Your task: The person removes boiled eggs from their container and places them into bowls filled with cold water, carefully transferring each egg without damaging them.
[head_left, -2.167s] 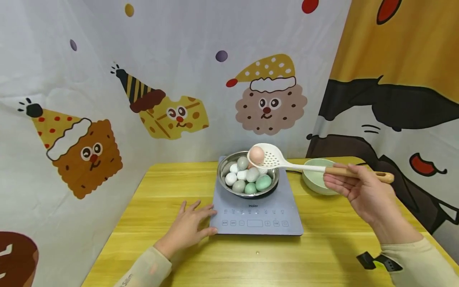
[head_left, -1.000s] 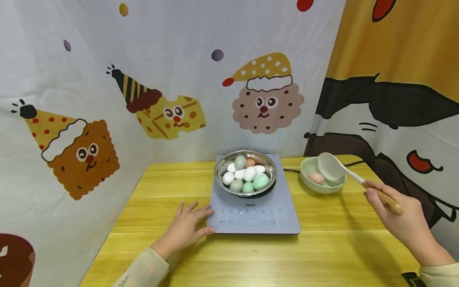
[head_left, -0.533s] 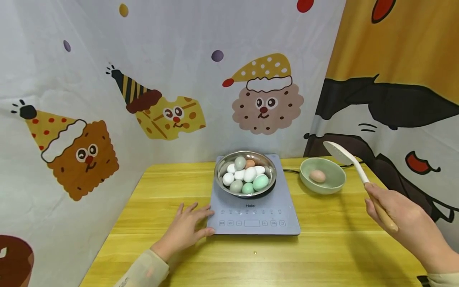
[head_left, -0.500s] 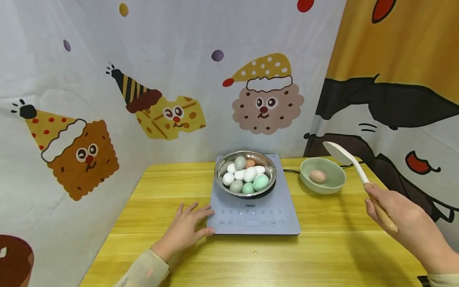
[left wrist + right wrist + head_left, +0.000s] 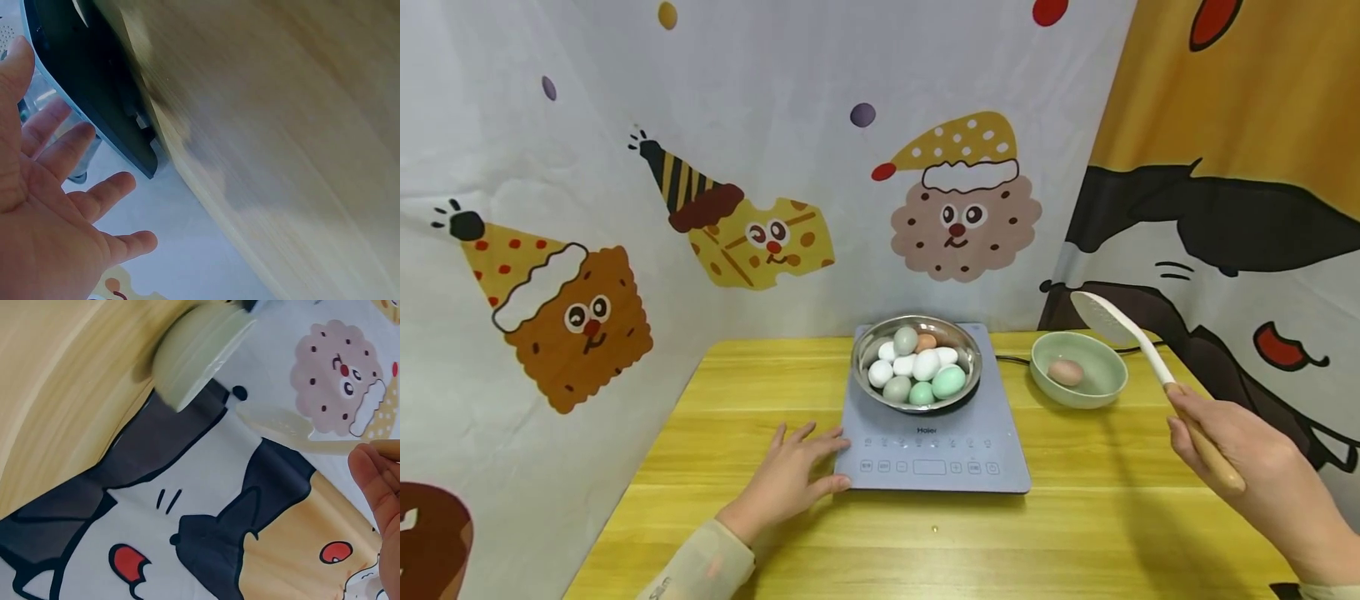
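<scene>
Gripping slotted spoon (image 5: 1156,362) with right hand (image 5: 1255,454), fingers curled round handle, resting left hand (image 5: 793,471) spread-fingered at cooker (image 5: 934,454) edge; could roll top grey egg (image 5: 906,340) loose by jolting steel bowl (image 5: 967,346).

Head view's nice and bright, light pretty even, with a soft shadow on the table (image 5: 1075,533) just below-left of my right fingers (image 5: 1195,406). The steel bowl (image 5: 957,338) up and right of my left fingers (image 5: 823,447) catches some glints. Left wrist cam's way dimmer, bluish, cooktop underside (image 5: 94,81) nearly black beside my fingers. Right wrist cam: slotted spoon (image 5: 281,425) ahead of my fingertips is hazy, wood grain bends far left of them.
</scene>
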A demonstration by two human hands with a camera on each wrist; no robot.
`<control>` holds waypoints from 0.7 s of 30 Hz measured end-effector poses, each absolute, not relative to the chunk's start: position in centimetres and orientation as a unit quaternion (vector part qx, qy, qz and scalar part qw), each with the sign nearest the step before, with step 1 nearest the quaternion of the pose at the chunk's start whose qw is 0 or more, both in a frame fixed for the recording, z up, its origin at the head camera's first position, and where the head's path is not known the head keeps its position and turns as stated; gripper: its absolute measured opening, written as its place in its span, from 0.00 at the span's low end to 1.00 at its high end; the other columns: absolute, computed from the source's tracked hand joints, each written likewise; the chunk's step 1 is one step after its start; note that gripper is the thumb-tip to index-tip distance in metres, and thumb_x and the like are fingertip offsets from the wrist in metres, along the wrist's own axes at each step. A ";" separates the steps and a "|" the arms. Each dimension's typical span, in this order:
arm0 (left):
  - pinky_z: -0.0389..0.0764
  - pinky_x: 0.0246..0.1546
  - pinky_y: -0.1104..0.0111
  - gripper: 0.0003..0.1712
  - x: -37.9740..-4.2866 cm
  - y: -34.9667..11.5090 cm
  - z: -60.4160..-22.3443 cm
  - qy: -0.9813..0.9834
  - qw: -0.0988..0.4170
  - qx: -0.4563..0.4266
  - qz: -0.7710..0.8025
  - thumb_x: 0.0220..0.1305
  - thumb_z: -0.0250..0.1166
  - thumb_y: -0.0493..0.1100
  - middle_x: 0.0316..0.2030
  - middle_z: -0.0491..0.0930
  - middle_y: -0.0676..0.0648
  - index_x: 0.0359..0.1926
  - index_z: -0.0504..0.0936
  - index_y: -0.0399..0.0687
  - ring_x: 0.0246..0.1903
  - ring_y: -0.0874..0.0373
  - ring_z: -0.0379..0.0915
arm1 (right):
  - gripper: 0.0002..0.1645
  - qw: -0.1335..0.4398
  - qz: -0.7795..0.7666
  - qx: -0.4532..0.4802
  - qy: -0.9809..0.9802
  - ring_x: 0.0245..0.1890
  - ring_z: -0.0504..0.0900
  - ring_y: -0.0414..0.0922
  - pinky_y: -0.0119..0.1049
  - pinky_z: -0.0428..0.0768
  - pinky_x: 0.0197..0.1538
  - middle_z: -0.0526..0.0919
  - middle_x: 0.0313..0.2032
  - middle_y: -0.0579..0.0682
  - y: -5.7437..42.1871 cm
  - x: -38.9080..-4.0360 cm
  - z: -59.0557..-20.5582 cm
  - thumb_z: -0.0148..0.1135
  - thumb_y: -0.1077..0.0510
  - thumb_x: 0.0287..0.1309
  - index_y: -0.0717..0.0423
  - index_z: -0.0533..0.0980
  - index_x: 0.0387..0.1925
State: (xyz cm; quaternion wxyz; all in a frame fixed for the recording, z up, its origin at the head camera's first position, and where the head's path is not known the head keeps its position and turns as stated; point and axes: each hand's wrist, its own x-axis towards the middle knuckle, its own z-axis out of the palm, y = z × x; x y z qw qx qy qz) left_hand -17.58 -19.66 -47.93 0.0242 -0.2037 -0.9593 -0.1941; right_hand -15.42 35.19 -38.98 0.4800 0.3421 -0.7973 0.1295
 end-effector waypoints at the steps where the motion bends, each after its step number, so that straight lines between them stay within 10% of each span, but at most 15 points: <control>1: 0.49 0.76 0.22 0.35 -17.6 -19.6 -47.9 -0.959 0.025 -0.204 -0.194 0.64 0.73 0.64 0.74 0.77 0.50 0.68 0.83 0.57 0.75 0.27 0.66 | 0.37 0.477 0.143 0.335 -0.800 0.41 0.77 0.28 0.05 0.64 0.64 0.88 0.34 0.62 35.1 -15.3 -38.9 0.49 0.41 0.83 0.72 0.85 0.50; 8: 0.49 0.76 0.22 0.35 -17.5 -19.7 -47.8 -0.958 0.025 -0.205 -0.198 0.64 0.73 0.64 0.74 0.77 0.51 0.69 0.83 0.57 0.75 0.27 0.67 | 0.39 0.473 0.204 0.294 -0.805 0.57 0.73 0.10 0.04 0.68 0.57 0.94 0.47 0.48 33.1 -14.9 -37.6 0.54 0.38 0.81 0.74 0.86 0.49; 15: 0.49 0.76 0.22 0.35 -17.4 -19.8 -48.0 -0.959 0.025 -0.197 -0.201 0.64 0.73 0.64 0.74 0.77 0.50 0.69 0.83 0.57 0.75 0.28 0.66 | 0.18 0.306 0.586 0.164 -0.732 0.42 0.94 0.36 0.23 0.87 0.51 0.94 0.49 0.44 29.5 -15.6 -36.0 0.60 0.68 0.75 0.76 0.79 0.60; 21: 0.50 0.76 0.22 0.35 -17.3 -19.6 -48.0 -0.958 0.025 -0.198 -0.206 0.64 0.73 0.64 0.74 0.77 0.50 0.69 0.83 0.57 0.75 0.27 0.66 | 0.24 0.196 0.712 0.124 -0.663 0.41 0.95 0.44 0.32 0.89 0.53 0.94 0.49 0.51 26.4 -17.8 -35.6 0.59 0.57 0.79 0.72 0.76 0.64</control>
